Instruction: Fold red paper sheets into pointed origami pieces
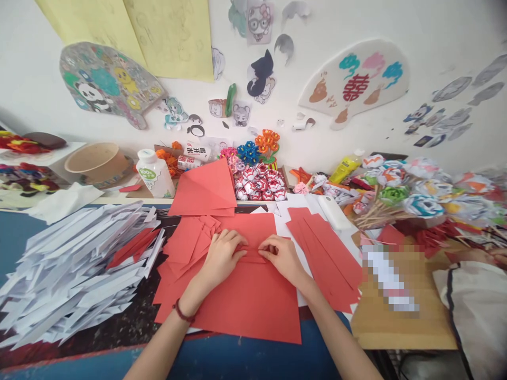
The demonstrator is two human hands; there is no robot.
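**Folding step, we think: red paper strip (253,255) pinched at both ends**

Strip sits mid-frame, over the large red sheet (253,306) on the worktop (245,356). Left hand (224,255): thumb and fingertips pinching its left end. Right hand (282,256): same at the right end. Crease too small for us to tell. Next move, our call: edges lined up, then even pressure along the fold, without dragging the sheet below. Smaller red sheets (180,244) lie left of centre, cut red pieces (322,258) right of centre. Heap of folded white pieces (83,274) fills frame left.
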